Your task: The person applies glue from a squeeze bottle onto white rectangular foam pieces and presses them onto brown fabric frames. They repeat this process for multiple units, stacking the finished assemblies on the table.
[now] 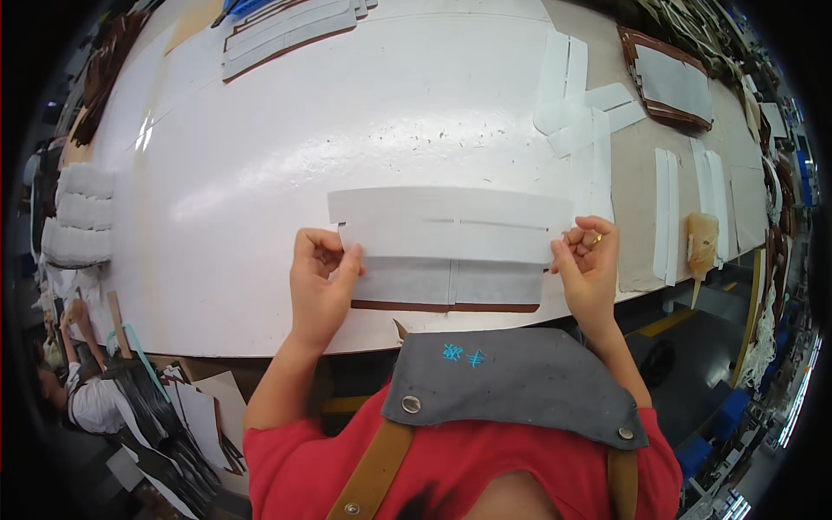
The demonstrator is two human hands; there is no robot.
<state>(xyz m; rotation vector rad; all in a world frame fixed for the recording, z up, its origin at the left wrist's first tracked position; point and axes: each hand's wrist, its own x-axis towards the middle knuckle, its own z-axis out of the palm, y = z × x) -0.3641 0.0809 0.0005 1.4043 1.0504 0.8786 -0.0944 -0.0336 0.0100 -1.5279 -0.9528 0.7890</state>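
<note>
A wide white sheet (399, 234) with narrow slits along its middle is stretched between my two hands. My left hand (322, 277) pinches its left end between thumb and fingers. At the right end, my right hand (588, 264), with a ring on one finger, pinches the other edge. Beneath the sheet lies a grey-faced panel (399, 283) with a brown lower edge and a seam down its middle. The sheet covers the panel's upper part. Whether sheet and panel touch I cannot tell.
Similar grey panels (295, 35) are stacked at the far left of the white table (243, 156). White slotted templates (562, 78) lie at the right, near a brown-edged stack (672, 78). A yellowish brush-like tool (702, 243) rests by the right edge. Another person (91, 403) works at lower left.
</note>
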